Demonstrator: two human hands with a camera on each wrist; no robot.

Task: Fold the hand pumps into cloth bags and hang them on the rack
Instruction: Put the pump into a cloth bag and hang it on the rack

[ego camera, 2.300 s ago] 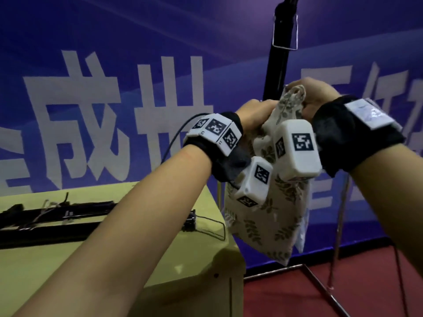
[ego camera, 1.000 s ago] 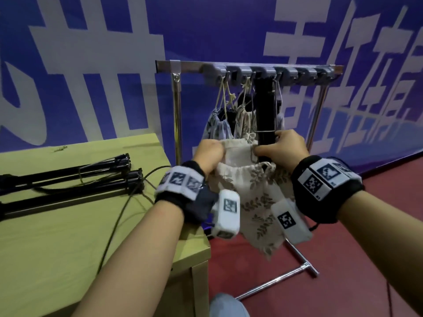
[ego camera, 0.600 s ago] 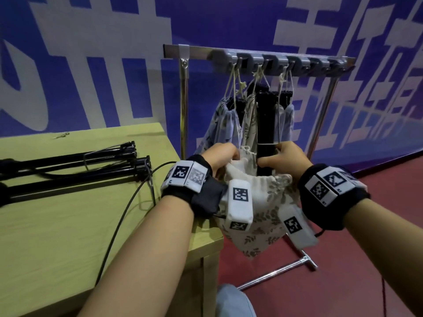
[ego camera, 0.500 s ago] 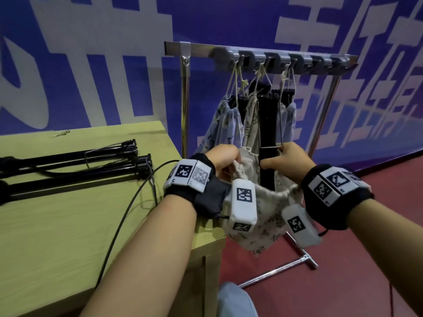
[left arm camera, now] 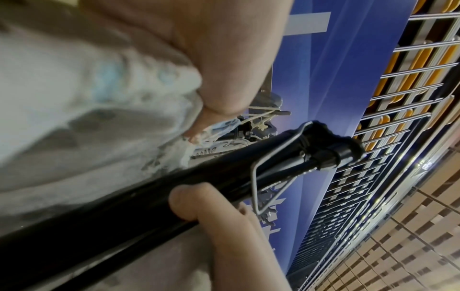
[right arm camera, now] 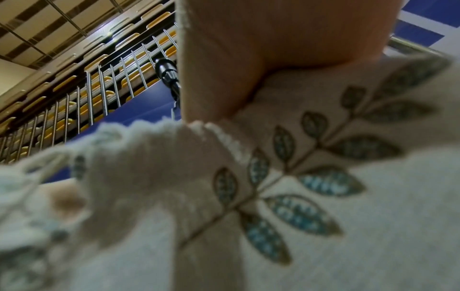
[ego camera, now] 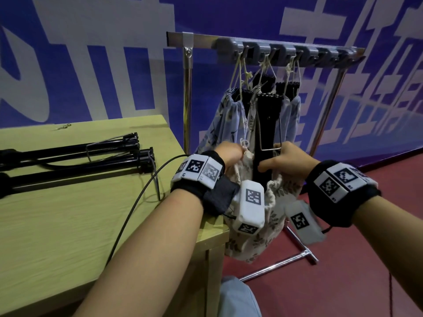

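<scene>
Blue banner wall (ego camera: 128, 65) with big white characters behind. Dark red floor (ego camera: 343, 259) at right. Light yellow-green wooden table (ego camera: 57, 225) at left. Wrist views: railed tiers of orange seats (right arm camera: 74, 110), panelled ceiling (left arm camera: 410, 246).

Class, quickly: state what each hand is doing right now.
Left hand: grips the leaf-print cloth bag at its mouth.
Right hand: grips the black hand pump and the bag's mouth.

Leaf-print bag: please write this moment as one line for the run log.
left hand: grips leaf-print bag mouth | right hand: holds black pump, bag rim | pump: partly in bag | rack: three bags hung
</scene>
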